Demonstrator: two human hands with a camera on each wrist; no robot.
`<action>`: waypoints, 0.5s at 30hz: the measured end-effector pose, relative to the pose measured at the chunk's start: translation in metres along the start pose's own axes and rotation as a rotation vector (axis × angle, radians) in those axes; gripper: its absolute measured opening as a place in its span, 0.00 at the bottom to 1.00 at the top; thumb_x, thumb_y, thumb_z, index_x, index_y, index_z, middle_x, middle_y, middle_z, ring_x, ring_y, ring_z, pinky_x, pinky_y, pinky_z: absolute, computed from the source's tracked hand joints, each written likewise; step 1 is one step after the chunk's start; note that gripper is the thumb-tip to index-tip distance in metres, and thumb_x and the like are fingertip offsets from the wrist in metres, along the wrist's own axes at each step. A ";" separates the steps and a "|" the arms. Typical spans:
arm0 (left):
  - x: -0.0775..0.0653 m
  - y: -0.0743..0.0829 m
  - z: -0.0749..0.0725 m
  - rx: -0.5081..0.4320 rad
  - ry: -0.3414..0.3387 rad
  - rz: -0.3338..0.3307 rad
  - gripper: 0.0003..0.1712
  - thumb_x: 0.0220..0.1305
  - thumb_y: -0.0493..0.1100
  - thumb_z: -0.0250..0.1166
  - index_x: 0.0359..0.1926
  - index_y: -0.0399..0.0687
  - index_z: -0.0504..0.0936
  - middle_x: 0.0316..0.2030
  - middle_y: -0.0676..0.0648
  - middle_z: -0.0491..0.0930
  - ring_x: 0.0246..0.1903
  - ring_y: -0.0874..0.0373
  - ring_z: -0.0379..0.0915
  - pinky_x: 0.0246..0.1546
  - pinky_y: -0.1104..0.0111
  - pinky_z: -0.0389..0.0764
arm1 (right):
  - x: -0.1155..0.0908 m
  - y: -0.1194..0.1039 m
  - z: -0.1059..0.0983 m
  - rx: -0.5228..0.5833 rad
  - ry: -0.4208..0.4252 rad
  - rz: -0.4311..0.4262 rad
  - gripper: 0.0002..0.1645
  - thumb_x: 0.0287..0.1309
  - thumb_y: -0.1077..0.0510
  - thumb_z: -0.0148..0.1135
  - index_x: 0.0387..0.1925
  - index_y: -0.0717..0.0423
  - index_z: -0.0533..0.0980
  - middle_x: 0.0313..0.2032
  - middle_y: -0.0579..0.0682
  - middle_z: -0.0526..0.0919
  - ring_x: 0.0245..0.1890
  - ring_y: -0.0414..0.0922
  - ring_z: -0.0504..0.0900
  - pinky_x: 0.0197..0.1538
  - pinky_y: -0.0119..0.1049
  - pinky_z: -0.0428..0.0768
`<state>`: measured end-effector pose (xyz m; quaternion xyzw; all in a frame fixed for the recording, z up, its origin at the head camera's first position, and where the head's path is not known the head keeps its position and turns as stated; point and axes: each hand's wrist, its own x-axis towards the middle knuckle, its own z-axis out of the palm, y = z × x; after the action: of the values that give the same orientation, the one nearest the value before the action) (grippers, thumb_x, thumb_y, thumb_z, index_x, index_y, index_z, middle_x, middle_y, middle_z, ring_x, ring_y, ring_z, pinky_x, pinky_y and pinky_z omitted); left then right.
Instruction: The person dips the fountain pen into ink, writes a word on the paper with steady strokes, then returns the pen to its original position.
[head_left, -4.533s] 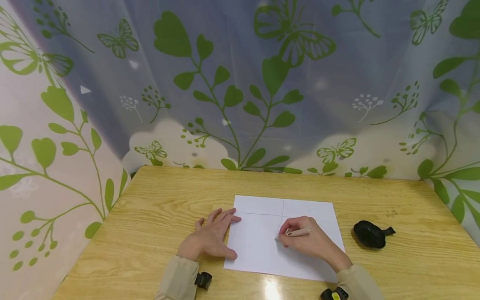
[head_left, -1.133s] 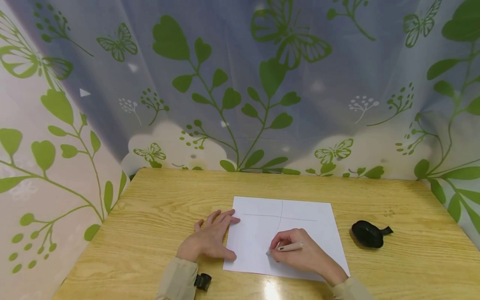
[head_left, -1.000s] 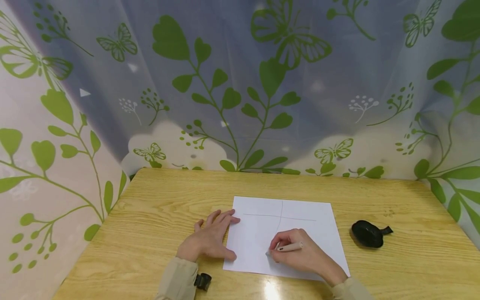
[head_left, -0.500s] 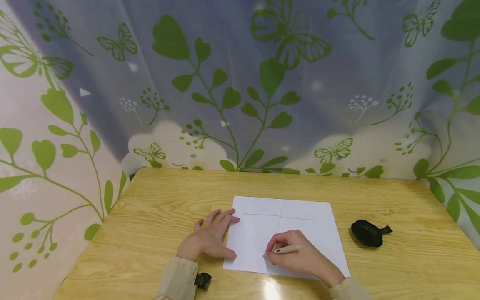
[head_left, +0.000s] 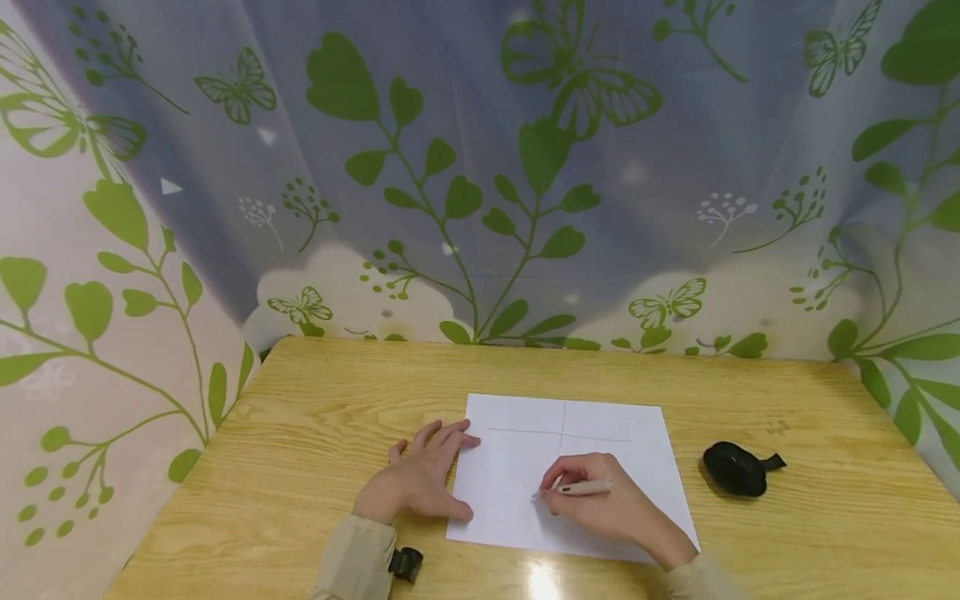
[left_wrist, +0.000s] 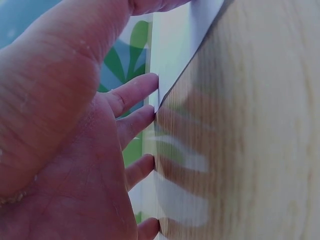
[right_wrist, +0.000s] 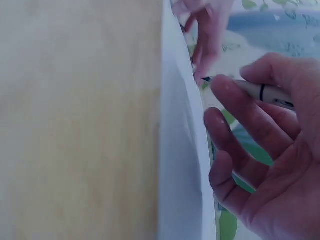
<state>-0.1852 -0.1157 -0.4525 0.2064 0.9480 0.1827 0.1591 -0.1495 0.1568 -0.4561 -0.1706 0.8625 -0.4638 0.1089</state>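
In the head view a white sheet of paper (head_left: 495, 483) lies on the wooden table, bearing a thin horizontal line crossed by a vertical one that curves down to the left. My right hand (head_left: 600, 500) pinches a light-coloured pen (head_left: 588, 487) over the lower middle of the sheet; the right wrist view shows the pen (right_wrist: 270, 94) between thumb and index finger, its dark tip pointing away. With fingers spread, my left hand (head_left: 420, 479) rests at the sheet's left edge, thumb and fingertips on or beside it. In the left wrist view its fingertips touch the table near the paper's corner.
A black oval object with a short tab (head_left: 735, 468) lies on the table (head_left: 337, 400) to the right of the paper. Behind and to the left hangs a curtain (head_left: 480, 167) printed with green leaves and butterflies. A black wrist device (head_left: 407, 564) sits by the left sleeve.
My right hand moved the pen down and left, extending the vertical line into a curve, then shifted slightly up and right in the last half second. My left hand stayed put.
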 end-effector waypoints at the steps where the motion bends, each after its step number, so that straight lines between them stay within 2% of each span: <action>1: 0.000 0.000 0.000 0.001 0.002 0.001 0.49 0.37 0.57 0.72 0.64 0.66 0.62 0.73 0.60 0.48 0.73 0.45 0.38 0.59 0.32 0.45 | 0.001 0.002 -0.004 0.007 0.020 0.014 0.04 0.53 0.52 0.65 0.29 0.46 0.81 0.21 0.40 0.82 0.18 0.33 0.73 0.24 0.28 0.72; 6: 0.002 -0.001 0.000 0.003 0.009 0.014 0.49 0.36 0.57 0.72 0.64 0.65 0.62 0.73 0.58 0.49 0.73 0.44 0.39 0.58 0.32 0.46 | 0.010 0.012 -0.025 0.011 0.139 0.102 0.07 0.55 0.48 0.65 0.32 0.45 0.81 0.24 0.43 0.85 0.21 0.40 0.78 0.24 0.30 0.73; 9: 0.002 -0.001 -0.001 0.013 0.006 0.020 0.49 0.37 0.58 0.72 0.64 0.65 0.61 0.73 0.58 0.49 0.72 0.44 0.40 0.57 0.31 0.47 | 0.015 0.020 -0.034 0.023 0.196 0.117 0.09 0.55 0.47 0.65 0.33 0.46 0.81 0.25 0.45 0.86 0.23 0.43 0.80 0.24 0.31 0.75; 15: 0.003 -0.002 -0.003 0.015 -0.002 0.013 0.50 0.38 0.59 0.71 0.65 0.66 0.61 0.74 0.58 0.48 0.72 0.44 0.41 0.57 0.30 0.46 | 0.024 0.032 -0.043 0.048 0.212 0.107 0.11 0.55 0.48 0.65 0.35 0.50 0.81 0.28 0.48 0.86 0.26 0.45 0.82 0.28 0.32 0.77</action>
<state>-0.1892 -0.1168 -0.4513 0.2141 0.9478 0.1762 0.1572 -0.1928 0.1966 -0.4606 -0.0718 0.8658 -0.4932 0.0455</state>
